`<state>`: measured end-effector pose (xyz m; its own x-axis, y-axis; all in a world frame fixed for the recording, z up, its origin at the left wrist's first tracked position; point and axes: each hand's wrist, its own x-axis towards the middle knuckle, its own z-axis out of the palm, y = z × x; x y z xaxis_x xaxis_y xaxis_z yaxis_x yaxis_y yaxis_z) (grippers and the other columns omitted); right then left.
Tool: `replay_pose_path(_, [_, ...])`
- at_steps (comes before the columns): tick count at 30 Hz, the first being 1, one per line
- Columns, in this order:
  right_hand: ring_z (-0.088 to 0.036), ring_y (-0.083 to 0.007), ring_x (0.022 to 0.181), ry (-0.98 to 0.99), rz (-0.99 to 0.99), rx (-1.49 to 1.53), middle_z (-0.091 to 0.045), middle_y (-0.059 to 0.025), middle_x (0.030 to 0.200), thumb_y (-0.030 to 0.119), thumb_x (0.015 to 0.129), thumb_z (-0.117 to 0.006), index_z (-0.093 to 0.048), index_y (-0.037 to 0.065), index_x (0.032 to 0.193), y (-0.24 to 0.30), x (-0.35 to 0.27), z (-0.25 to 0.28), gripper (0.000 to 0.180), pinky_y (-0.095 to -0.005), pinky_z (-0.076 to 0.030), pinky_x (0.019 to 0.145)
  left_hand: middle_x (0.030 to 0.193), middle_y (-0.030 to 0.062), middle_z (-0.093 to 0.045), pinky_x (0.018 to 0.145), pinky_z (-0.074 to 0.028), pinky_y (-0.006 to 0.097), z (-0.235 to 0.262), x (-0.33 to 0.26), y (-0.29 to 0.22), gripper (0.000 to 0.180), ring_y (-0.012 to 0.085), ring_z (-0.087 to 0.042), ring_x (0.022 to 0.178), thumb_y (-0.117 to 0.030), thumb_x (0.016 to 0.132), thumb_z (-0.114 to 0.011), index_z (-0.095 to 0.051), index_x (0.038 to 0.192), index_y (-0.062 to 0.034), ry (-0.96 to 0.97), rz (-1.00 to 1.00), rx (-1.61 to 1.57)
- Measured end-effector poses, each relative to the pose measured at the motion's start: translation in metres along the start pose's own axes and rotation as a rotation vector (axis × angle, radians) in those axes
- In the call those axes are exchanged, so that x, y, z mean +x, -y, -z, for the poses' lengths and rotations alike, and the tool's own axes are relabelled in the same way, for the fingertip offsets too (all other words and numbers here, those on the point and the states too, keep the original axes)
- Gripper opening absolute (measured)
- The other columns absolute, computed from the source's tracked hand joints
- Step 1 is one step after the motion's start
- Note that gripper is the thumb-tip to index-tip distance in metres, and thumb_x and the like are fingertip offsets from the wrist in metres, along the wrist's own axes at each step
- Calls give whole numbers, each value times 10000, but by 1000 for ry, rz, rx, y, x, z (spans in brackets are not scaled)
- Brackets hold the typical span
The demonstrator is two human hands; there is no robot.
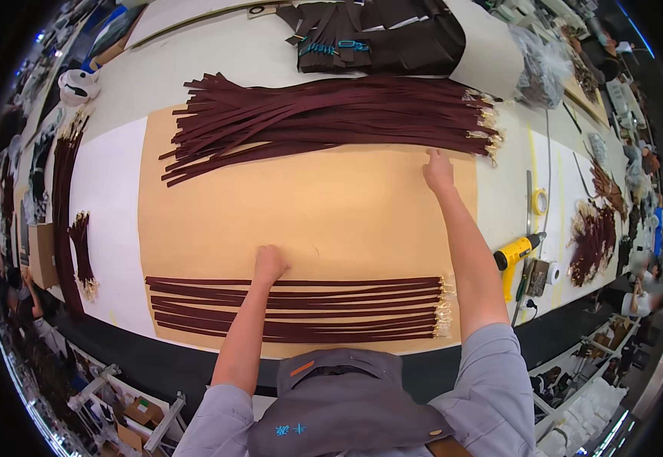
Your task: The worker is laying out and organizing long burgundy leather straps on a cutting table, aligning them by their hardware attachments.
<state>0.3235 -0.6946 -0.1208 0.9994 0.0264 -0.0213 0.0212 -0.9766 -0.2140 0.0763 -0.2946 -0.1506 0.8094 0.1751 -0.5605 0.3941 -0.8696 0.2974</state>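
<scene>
Burgundy straps [362, 314] along the near side of the tan sheet [324, 206], set out in a spaced row, nearly parallel, gold-coloured clasps [444, 308] all at the right end! And farther across, a thick heap of matching straps [331, 114], plain ends fanned and crossing at the left, clasps bunched at the right. Right hand [439, 171] way out at the heap's near edge, close to the clasp end, fingers bent in; touching the lowest strap or merely beside it, impossible to tell, and no telling either whether clamped on anything. Left hand [270, 263] just beyond the near row, fingers curled under, fingertips hidden, grip unreadable from above, no strap visibly trailing from it. By the look of it, midway through sorting: strap by strap, heap to row, plenty left in the heap. Next, probably a call for a pinch on one single strap near its clasp, then a clean draw free of the tangle, without dragging neighbours or knocking the laid row askew.
</scene>
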Motion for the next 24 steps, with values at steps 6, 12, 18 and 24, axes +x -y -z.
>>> replay_pose_path(6, [-502,-296,999,-3,15,-161,-521,-114,1049,50,766,-508,-526,60,1041,14,38,-33,276,-443,-434,802,1031,264,-513,786,-485,396,2,2,-7,508,377,-555,930,-224,619,-789,-543,954,68,54,66,-19])
replay_pose_path(12, [-518,-278,940,28,148,-169,-550,-83,932,124,764,-556,-574,80,848,7,1,-39,96,-434,-419,783,1009,270,-530,785,-485,390,2,9,-8,527,376,-557,922,-251,612,-799,-549,946,71,121,-12,39])
replay_pose_path(18, [-593,-318,806,391,268,327,-619,-158,853,158,764,-568,-597,34,857,54,-106,1,158,-394,-458,718,931,247,-563,733,-500,359,8,5,-5,480,323,-581,829,-271,638,-780,-572,912,63,17,-50,134])
replay_pose_path(24, [-538,-135,612,835,163,837,-567,-65,661,199,819,-600,-574,8,844,127,-205,73,194,-286,-445,583,779,43,-579,523,-443,253,29,-65,-128,270,108,-518,545,-246,885,-557,-571,963,12,664,-176,-1447])
